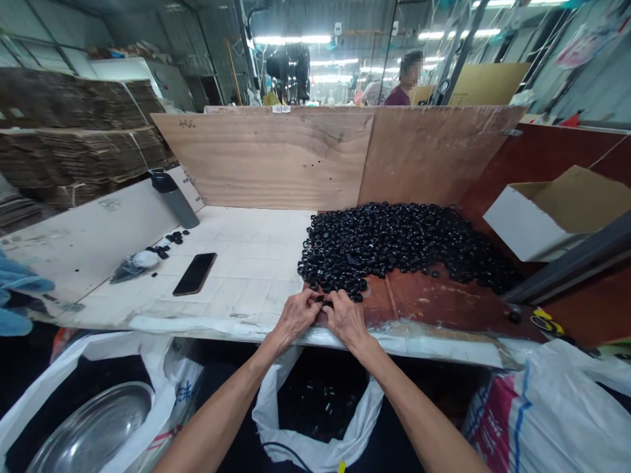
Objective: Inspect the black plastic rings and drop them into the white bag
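Note:
My left hand point(298, 313) and my right hand point(346, 316) meet at the front edge of the table, fingertips closed on a small black part point(323, 301) held between them. Its exact kind is too small to make out. Just beyond my fingers lies a wide heap of small, shiny black ring-like plastic parts point(389, 236), spread over a reddish-brown board point(414, 302). Below my wrists an open white sack point(362, 430) contains many dark pieces.
A phone point(195, 274), a grey bottle point(176, 200) and a small plastic bag point(133, 266) are on the left. An upright plywood panel point(276, 157) backs the table. At right are a cardboard box point(532, 223) and scissors point(546, 322). A metal bowl point(98, 427) rests in the left sack. Beyond the panel is a person point(400, 92).

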{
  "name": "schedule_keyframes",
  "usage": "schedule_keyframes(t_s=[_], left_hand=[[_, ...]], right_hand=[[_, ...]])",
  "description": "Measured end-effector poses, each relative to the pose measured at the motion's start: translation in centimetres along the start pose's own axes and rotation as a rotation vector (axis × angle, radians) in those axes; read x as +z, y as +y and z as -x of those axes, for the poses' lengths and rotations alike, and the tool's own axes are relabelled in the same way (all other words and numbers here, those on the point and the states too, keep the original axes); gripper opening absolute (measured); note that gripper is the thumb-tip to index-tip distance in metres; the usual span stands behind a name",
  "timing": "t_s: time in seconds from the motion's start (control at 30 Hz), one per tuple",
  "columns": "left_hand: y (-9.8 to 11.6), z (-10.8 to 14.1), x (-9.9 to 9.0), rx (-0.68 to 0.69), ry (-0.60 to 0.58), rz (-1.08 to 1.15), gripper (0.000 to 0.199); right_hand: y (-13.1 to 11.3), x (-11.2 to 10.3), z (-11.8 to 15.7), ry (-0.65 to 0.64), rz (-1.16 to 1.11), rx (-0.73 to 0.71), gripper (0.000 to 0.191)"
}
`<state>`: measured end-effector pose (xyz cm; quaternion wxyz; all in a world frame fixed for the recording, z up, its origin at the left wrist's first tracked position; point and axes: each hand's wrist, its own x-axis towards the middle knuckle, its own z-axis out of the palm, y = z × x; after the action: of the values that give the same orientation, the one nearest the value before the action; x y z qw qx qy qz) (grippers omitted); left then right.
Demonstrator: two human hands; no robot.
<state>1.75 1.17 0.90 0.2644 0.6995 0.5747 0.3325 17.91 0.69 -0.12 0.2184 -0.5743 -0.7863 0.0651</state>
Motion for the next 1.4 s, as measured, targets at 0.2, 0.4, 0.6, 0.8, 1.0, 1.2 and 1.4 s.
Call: schedule_keyframes(t_s=[0.2, 0.4, 0.6, 0.8, 1.0, 1.2, 1.4], left_hand=[[-0.6, 2.0, -0.4, 0.05, 0.054, -0.001, 0.037], [-1.2, 1.6, 0.9, 0.162, 0.097, -0.104, 0.02], [-2.1, 2.1, 1.2, 0.127, 0.097, -0.091, 0.029], [-1.4, 2.9, 1.1, 0.155, 0.099, 0.039, 0.028], [-1.4, 3.0, 1.1, 0.15, 0.041, 0.254, 0.027], [-1.3, 2.9, 1.1, 0.168, -0.043, 0.293, 0.029], [-1.1, 3.1, 1.2, 0.151, -0.049, 0.392, 0.028]], right_hand=[[2.0, -0.4, 1.6, 0.064, -0.191, -0.051, 0.008], [2.3, -0.7, 2.0, 0.123, -0.31, -0.108, 0.009], [2.5, -0.3, 2.1, 0.043, -0.319, -0.266, 0.021], [2.3, -1.0, 2.2, 0.086, -0.452, -0.223, 0.023], [2.5, -1.4, 2.0, 0.09, -0.653, -0.249, 0.025], [2.4, -1.9, 2.0, 0.049, -0.692, -0.215, 0.021], [2.3, -1.9, 1.9, 0.094, -0.728, -0.292, 0.023]])
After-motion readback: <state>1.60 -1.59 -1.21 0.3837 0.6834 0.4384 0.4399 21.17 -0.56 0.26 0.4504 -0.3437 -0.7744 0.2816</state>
